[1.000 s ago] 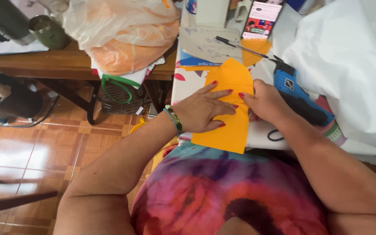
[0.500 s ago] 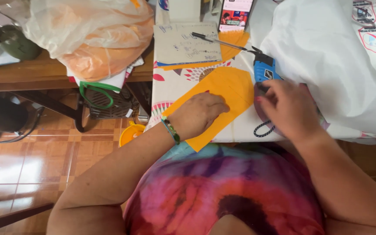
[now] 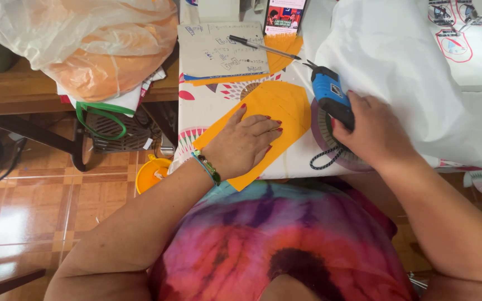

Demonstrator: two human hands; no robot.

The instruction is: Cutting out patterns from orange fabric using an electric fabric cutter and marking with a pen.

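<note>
On the table edge, you are pinning the orange fabric piece (image 3: pixel 263 111) flat under your spread left hand (image 3: pixel 244 146) while your right hand (image 3: pixel 370 131) is closing around the blue cutter (image 3: pixel 331 96); be keeping fingertips clear of its tip.

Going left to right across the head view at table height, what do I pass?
Plastic bag on the wooden side table → yellow funnel low by the table edge → left hand flat on the orange sheet → blue tool under the right hand → white fabric.

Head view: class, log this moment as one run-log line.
left hand: flat on orange sheet | right hand: gripping blue tool | pen: on notepad | surface: patterned table
</note>
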